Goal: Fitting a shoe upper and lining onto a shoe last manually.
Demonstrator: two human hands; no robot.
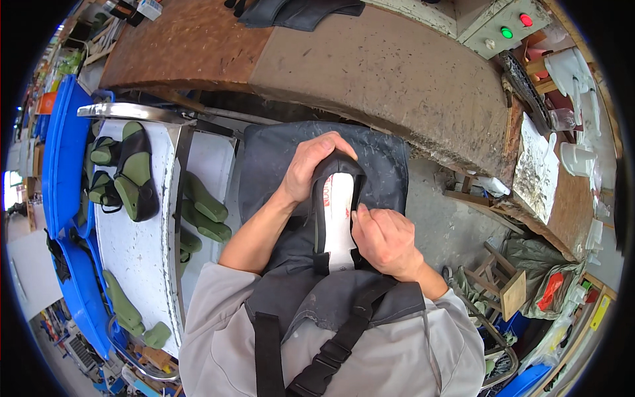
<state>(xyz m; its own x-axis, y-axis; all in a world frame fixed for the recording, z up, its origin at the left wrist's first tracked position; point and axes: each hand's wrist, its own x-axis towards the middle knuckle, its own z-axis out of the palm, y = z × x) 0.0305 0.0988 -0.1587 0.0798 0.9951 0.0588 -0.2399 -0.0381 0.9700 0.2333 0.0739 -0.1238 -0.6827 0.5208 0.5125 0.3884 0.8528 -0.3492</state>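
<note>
A black shoe (322,218) with a white insole (340,225) lies sole side up over my lap, its toe pointing away from me. Faint red marks show on the insole. My left hand (312,164) is wrapped round the toe end from the left, fingers over the black upper. At the right edge of the shoe, my right hand (389,241) is closed in a pinch against the upper; its fingertips are partly hidden by the hand. A dark apron (387,155) spreads under the shoe and covers my lap.
A brown worktable (370,66) with black pieces (311,13) spans the far side. On the left, a white rack (142,255) carries black-and-green shoes (135,172) and green lasts (119,301), beside blue bins (64,152). A wooden stool (512,294) stands right. A button box (506,33) sits far right.
</note>
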